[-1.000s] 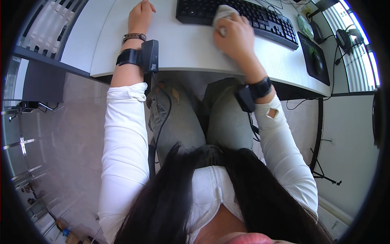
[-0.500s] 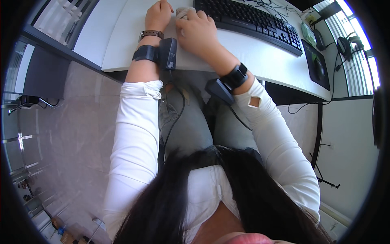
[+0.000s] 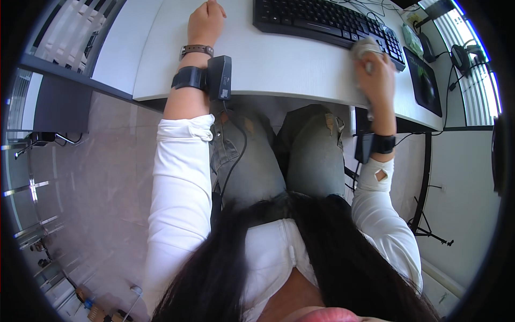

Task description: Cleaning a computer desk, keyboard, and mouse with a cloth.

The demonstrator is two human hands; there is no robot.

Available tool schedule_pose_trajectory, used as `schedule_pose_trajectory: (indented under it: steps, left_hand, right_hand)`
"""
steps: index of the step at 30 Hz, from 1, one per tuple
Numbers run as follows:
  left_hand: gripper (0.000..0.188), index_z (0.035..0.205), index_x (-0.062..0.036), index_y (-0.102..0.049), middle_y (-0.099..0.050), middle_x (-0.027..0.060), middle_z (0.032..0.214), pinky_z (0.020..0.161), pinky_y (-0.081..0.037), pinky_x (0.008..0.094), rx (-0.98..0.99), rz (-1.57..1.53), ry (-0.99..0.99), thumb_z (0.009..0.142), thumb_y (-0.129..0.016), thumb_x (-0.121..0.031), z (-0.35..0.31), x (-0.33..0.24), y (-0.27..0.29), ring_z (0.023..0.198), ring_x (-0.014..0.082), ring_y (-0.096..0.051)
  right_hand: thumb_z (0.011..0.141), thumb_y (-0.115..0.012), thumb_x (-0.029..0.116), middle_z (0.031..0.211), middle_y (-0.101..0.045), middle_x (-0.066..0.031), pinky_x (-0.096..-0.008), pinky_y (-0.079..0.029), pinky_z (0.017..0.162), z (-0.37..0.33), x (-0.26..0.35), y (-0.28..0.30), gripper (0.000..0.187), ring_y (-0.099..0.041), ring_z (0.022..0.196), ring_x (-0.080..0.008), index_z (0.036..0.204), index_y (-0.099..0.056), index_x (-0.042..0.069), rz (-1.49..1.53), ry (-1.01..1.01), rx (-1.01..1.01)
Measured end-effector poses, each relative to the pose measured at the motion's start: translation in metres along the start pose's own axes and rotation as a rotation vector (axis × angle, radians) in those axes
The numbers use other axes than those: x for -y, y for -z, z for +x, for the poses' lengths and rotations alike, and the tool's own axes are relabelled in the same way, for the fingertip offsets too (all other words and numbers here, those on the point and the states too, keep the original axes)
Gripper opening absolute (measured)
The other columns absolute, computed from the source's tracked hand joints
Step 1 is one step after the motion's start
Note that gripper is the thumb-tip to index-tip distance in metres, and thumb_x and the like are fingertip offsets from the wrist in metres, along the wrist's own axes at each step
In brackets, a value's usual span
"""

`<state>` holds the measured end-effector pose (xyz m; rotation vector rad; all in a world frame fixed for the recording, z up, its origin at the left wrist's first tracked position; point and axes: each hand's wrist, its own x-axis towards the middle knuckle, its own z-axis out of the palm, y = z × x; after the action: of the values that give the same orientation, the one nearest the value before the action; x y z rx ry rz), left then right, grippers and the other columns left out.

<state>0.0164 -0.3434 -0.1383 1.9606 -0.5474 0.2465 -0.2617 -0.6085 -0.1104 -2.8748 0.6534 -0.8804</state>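
Observation:
My right hand [image 3: 377, 80] is at the desk's front right, closed on a crumpled greyish cloth [image 3: 367, 48] and slightly blurred by motion. The cloth lies against the near edge of the black keyboard [image 3: 316, 24], toward its right end. On the left of the white desk [image 3: 279, 64], my left hand [image 3: 206, 24] rests as a loose fist, apart from the keyboard; nothing shows in it. A brown bracelet and a black strap with a box are on my left wrist and forearm; a similar strapped box is on my right wrist.
A black mouse [image 3: 427, 88] lies on a dark mouse pad [image 3: 421, 72] right of the keyboard. Several cables [image 3: 370, 6] run behind it. A green-and-clear packet [image 3: 411, 38] and a cabled round black device [image 3: 459, 56] are at the far right. My legs are under the desk's edge.
My right hand has swept the cloth rightward across the desk, from beside my left hand to the keyboard's right part. The left hand has barely moved.

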Motion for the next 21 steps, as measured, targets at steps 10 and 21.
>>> schedule_pose_trajectory:
  steps: [10,21]
  left_hand:
    - [0.052,0.071,-0.0067,-0.061,-0.054,0.0024,0.065,0.063,-0.040,0.0324,0.040,0.074,-0.060,0.100,-0.034,-0.040,0.005,0.007,-0.005,0.063,0.0174,-0.051]
    - [0.053,0.071,-0.0077,-0.062,-0.059,0.0046,0.065,0.061,-0.043,0.0334,0.052,0.126,-0.005,0.100,-0.034,-0.042,0.004,0.002,-0.002,0.062,0.0193,-0.056]
  right_hand:
    - [0.079,-0.065,0.044,0.102,-0.063,-0.0142,-0.0456,-0.048,0.085,0.002,-0.168,0.017,0.030,-0.060,0.095,-0.0382,0.093,-0.070,0.019,-0.369,-0.373,-0.060]
    - [0.073,-0.072,0.033,0.090,-0.061,-0.0116,-0.0427,-0.048,0.079,0.006,-0.178,0.025,0.026,-0.059,0.090,-0.0355,0.081,-0.065,0.009,-0.059,-0.237,-0.023]
